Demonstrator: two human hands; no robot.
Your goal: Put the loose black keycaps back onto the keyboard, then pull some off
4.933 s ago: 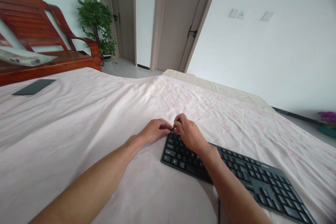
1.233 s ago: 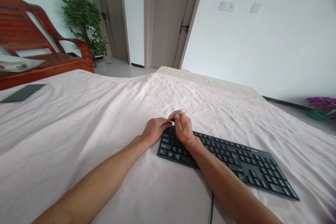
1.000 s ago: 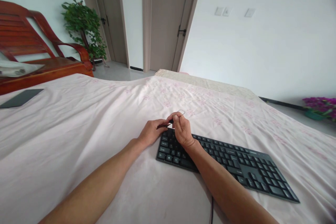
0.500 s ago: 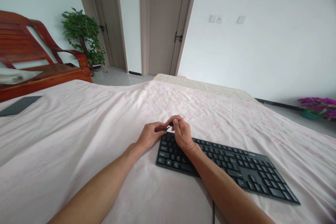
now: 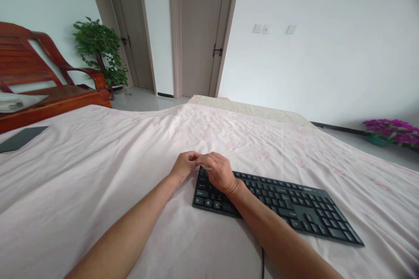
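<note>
A black keyboard (image 5: pixel 303 213) lies at a slant on the pale pink floral cloth (image 5: pixel 147 235). Over its upper left corner my hands meet. My left hand (image 5: pixel 183 165) is pinched, its fingertips touching those of my right hand; what it holds is hidden. Palm down above the leftmost keys, my right hand (image 5: pixel 218 172) is closed around a small tool with a thin, pale, wire-like end (image 5: pixel 206 167). Most of that tool is covered by my fingers. The keys beneath my right hand are partly hidden.
A dark flat slab (image 5: pixel 21 138) lies at the cloth's left edge. A black cable (image 5: pixel 262 261) runs from under my right forearm towards me. Beyond stand a wooden bench (image 5: pixel 55 91), a potted plant (image 5: pixel 98 48) and purple flowers (image 5: pixel 393 130).
My right hand has turned palm down and shifted left against my left fingertips. The tool's pale end, earlier pointing up past the fingers, now lies below them. The view has shifted slightly.
</note>
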